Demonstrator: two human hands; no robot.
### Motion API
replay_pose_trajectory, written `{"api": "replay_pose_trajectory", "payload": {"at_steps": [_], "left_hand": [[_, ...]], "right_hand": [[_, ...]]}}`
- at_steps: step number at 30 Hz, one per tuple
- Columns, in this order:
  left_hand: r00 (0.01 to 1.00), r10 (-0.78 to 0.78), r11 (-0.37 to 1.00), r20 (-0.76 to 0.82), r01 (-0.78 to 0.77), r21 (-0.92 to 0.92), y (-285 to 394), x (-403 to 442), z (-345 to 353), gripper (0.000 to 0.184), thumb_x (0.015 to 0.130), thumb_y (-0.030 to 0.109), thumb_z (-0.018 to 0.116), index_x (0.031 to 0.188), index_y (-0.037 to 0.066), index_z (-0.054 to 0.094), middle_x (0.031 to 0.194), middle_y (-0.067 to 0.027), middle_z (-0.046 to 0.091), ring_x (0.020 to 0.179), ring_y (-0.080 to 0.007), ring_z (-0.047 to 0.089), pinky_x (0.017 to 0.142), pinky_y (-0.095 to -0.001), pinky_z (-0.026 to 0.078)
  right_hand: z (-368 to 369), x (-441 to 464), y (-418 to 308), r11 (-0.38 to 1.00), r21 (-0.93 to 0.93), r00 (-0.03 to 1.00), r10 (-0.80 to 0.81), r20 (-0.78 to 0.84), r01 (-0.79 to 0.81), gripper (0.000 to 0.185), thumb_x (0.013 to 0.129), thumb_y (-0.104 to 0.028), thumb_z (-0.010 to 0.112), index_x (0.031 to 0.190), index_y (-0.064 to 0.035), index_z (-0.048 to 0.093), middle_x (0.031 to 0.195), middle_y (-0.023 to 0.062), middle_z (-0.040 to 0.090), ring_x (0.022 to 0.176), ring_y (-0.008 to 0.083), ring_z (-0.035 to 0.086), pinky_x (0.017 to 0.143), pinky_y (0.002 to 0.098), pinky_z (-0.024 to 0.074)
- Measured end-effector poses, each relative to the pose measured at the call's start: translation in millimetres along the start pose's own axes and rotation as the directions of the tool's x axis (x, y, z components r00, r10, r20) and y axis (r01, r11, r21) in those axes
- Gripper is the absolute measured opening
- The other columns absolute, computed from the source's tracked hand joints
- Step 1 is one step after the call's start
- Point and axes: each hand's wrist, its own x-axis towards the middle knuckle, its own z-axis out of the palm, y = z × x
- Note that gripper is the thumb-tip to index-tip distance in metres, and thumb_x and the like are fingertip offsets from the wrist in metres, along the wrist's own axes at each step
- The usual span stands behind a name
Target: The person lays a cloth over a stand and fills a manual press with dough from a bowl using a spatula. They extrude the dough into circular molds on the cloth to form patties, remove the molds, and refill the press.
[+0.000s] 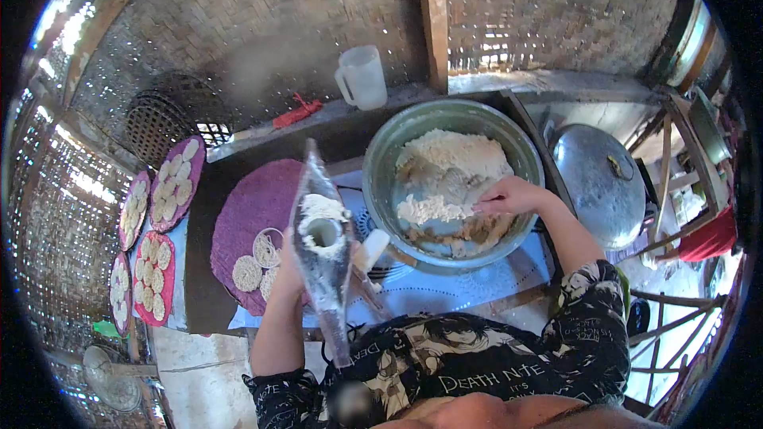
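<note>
My right hand [505,195] is inside a large green basin [381,226], its fingers closed together at the crumbly pale dough [457,159]. Whether they pinch any dough is too small to tell. A long metal press [324,290] with a round hole and white dough round its opening stands in front of my chest. Behind its left side is my left hand [291,266], mostly hidden by the press. Beside it, on a round purple mat [250,206], lie several discs of thin noodle-like strands [247,273] and a pale ring.
A white jug [364,77] and a red cloth or bag [297,111] stand along the back ledge. Several pink and purple mats [176,183] with pale discs lie at left. A large metal lid [598,187] is right of the basin. Someone's red garment [707,235] shows far right.
</note>
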Motion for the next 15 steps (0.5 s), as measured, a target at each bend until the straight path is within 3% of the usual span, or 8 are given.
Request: {"api": "replay_pose_trajectory", "payload": {"at_steps": [1, 3, 5, 7, 9, 11, 13, 15], "left_hand": [[0.962, 0.229, 0.892, 0.149, -0.269, 0.364, 4.7, 6.3, -2.6, 0.025, 0.075, 0.003, 0.063, 0.098, 0.004, 0.054, 0.087, -0.0074, 0.058, 0.075, -0.0174, 0.057, 0.07, -0.0328, 0.051], [0.998, -0.014, 0.973, 0.057, 0.001, 0.232, -35.0, 18.8, 3.2, 0.036, 0.065, 0.009, 0.073, 0.097, 0.005, 0.058, 0.084, -0.0035, 0.06, 0.077, -0.0126, 0.059, 0.07, -0.0303, 0.049], [0.996, -0.027, 0.929, 0.082, -0.006, 0.369, -33.9, 32.4, 13.5, 0.036, 0.065, 0.015, 0.073, 0.097, 0.004, 0.059, 0.088, -0.0063, 0.063, 0.081, -0.0158, 0.06, 0.074, -0.0314, 0.049], [0.981, -0.174, 0.872, 0.081, 0.115, 0.476, -16.6, 41.9, 26.2, 0.042, 0.065, 0.023, 0.073, 0.099, 0.004, 0.06, 0.091, -0.0106, 0.065, 0.085, -0.0212, 0.062, 0.077, -0.0332, 0.048], [0.972, -0.158, 0.904, 0.172, 0.072, 0.422, -17.6, 48.6, 32.9, 0.052, 0.061, 0.028, 0.073, 0.104, 0.004, 0.058, 0.101, -0.0139, 0.062, 0.094, -0.0255, 0.06, 0.081, -0.0342, 0.046], [0.965, -0.015, 0.89, 0.261, -0.106, 0.444, -18.0, 51.4, 36.2, 0.055, 0.06, 0.028, 0.073, 0.107, 0.004, 0.056, 0.104, -0.0158, 0.06, 0.096, -0.0289, 0.058, 0.083, -0.0345, 0.045], [0.941, 0.119, 0.825, 0.315, -0.27, 0.496, -14.4, 47.3, 38.7, 0.042, 0.066, 0.027, 0.064, 0.102, 0.004, 0.059, 0.101, -0.0194, 0.058, 0.095, -0.0338, 0.055, 0.082, -0.0381, 0.045], [0.889, 0.183, 0.687, 0.42, -0.421, 0.592, -18.5, 45.8, 42.0, 0.042, 0.066, 0.026, 0.064, 0.102, 0.004, 0.059, 0.101, -0.0184, 0.059, 0.096, -0.0332, 0.054, 0.083, -0.0379, 0.045]], "right_hand": [[-4.5, -5.0, 7.3, 0.993, 0.076, 0.995, -0.088, -0.036, 0.091, 0.038, 0.078, -0.038, 0.062, 0.105, -0.0113, 0.062, 0.089, 0.0089, 0.065, 0.081, 0.0179, 0.059, 0.075, 0.0297, 0.045], [-16.5, -10.6, 2.0, 0.963, 0.197, 0.981, -0.17, -0.088, 0.185, 0.041, 0.077, -0.034, 0.065, 0.108, -0.0075, 0.061, 0.092, 0.0071, 0.065, 0.085, 0.0136, 0.057, 0.079, 0.0276, 0.043], [-31.7, -25.0, -19.5, 0.936, 0.298, 0.981, -0.161, -0.112, 0.188, 0.043, 0.077, -0.029, 0.067, 0.11, -0.0031, 0.059, 0.096, 0.0057, 0.064, 0.089, 0.0108, 0.055, 0.083, 0.0263, 0.0409], [-41.4, -30.2, -33.1, 0.902, 0.366, 0.973, -0.217, -0.076, 0.229, 0.045, 0.078, -0.027, 0.066, 0.112, 0.0003, 0.057, 0.1, 0.006, 0.062, 0.094, 0.0108, 0.053, 0.086, 0.0263, 0.0395], [-47.1, -34.5, -46.9, 0.869, 0.424, 0.96, -0.279, -0.007, 0.256, 0.044, 0.079, -0.027, 0.065, 0.112, -0.0001, 0.057, 0.1, 0.0062, 0.062, 0.094, 0.0107, 0.052, 0.086, 0.0261, 0.0393], [-50.5, -32.5, -51.7, 0.928, 0.265, 0.963, -0.271, -0.002, 0.262, 0.041, 0.08, -0.029, 0.064, 0.11, -0.0021, 0.058, 0.103, 0.0084, 0.063, 0.094, 0.0138, 0.056, 0.084, 0.0275, 0.0421], [-64.5, -35.0, -65.3, 0.957, 0.022, 0.958, -0.288, -0.007, 0.288, 0.039, 0.08, -0.032, 0.062, 0.108, -0.0045, 0.06, 0.105, 0.0099, 0.062, 0.094, 0.0163, 0.059, 0.083, 0.0287, 0.0436], [-79.1, -41.1, -90.0, 0.88, -0.313, 0.913, -0.401, -0.081, 0.358, 0.035, 0.077, -0.034, 0.062, 0.101, -0.0081, 0.063, 0.089, 0.0096, 0.063, 0.084, 0.0249, 0.061, 0.073, 0.0339, 0.0467]]}}
